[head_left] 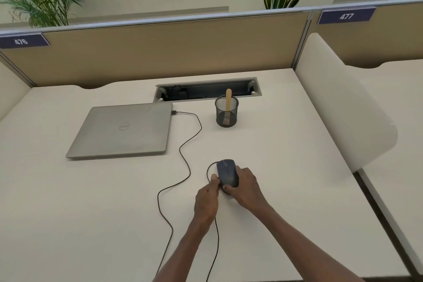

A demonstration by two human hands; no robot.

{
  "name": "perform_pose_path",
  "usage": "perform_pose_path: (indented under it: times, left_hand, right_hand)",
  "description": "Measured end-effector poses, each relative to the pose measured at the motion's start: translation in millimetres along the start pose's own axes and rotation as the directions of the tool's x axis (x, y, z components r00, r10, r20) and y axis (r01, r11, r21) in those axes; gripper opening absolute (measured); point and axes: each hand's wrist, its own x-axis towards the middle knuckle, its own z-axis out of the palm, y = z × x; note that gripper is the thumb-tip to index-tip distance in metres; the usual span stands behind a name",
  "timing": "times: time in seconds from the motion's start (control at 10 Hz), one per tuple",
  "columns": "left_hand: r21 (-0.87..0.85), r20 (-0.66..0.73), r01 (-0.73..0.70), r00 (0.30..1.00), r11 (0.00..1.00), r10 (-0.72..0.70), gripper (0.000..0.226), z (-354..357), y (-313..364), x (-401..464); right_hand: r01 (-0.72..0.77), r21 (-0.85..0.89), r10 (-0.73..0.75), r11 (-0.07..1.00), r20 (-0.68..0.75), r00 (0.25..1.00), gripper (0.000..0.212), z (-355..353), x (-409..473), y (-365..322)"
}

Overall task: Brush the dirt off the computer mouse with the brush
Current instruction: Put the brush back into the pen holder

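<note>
White desk [274, 167]: laptop [121, 130], mesh cup [226, 111] beyond held mouse [226, 173].

Two bare forearms enter from the bottom edge, with no sleeve, watch, bracelet or ring showing on either. The left hand [207, 199] and the right hand [246, 186] are both ungloved, with short fingernails. The forearms are slim; nothing above them shows.

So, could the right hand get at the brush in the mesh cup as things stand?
Probably yes: the desk between the right hand and the mesh cup is bare, and the brush handle sticks up. It must first release the mouse.
</note>
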Motion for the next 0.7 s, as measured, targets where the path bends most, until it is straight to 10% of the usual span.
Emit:
perform_pose_path:
  times: [0.7]
  left_hand:
    - [0.061,-0.126,-0.122,0.984,0.991,0.129,0.052,-9.9,19.0,-13.4]
  right_hand:
    - [-0.054,-0.023,0.053,0.998,-0.044,0.998,0.035,12.3,-3.7,-1.9]
